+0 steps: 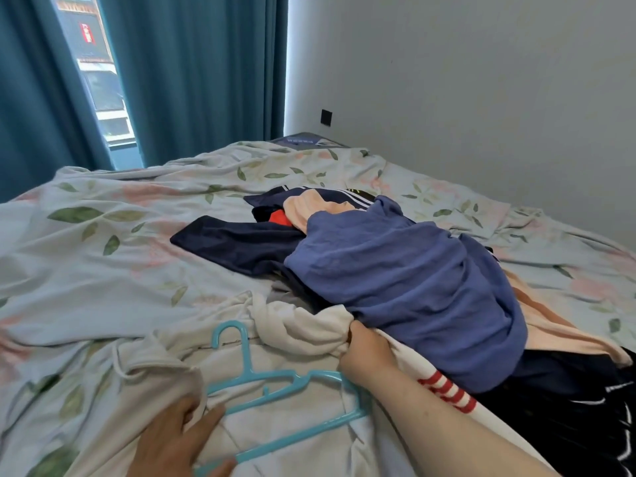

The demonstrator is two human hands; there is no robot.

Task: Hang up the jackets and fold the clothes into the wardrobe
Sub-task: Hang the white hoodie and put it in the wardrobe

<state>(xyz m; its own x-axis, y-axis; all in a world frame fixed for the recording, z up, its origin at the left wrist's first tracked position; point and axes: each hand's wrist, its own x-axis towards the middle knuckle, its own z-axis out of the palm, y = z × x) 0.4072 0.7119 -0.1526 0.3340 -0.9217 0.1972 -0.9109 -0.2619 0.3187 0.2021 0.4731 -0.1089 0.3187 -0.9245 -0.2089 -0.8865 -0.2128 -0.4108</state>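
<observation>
**A:** Where's the white jacket [275,418] lying?
**B:** On the bed [103,270], under the hanger [272,375]. Your right hand [364,352] is gripping a bunched fold of it. Your left hand [172,438] is lying flat, fingers spread.
**A:** How's it handling?
**B:** It's probably soft and limp, so I'm suggesting you take it by the shoulders.

Hanger [285,390] showing as smooth moulded plastic, faintly glossy. White jacket [303,325] looking like soft, thick, matt cloth, creasing heavily. Blue garment [395,277] appearing as matt cloth with fine, slightly rough weave. Navy garment [237,242] lying smoother, thinner, giving off slight sheen. Peach garment [306,204] looking soft and matt. Bedsheet [103,270] showing as thin printed cloth, matt, wrinkling all over. Curtains [192,74] hanging as heavy matt cloth. Wall [481,80] looking smooth, matt, painted.
</observation>
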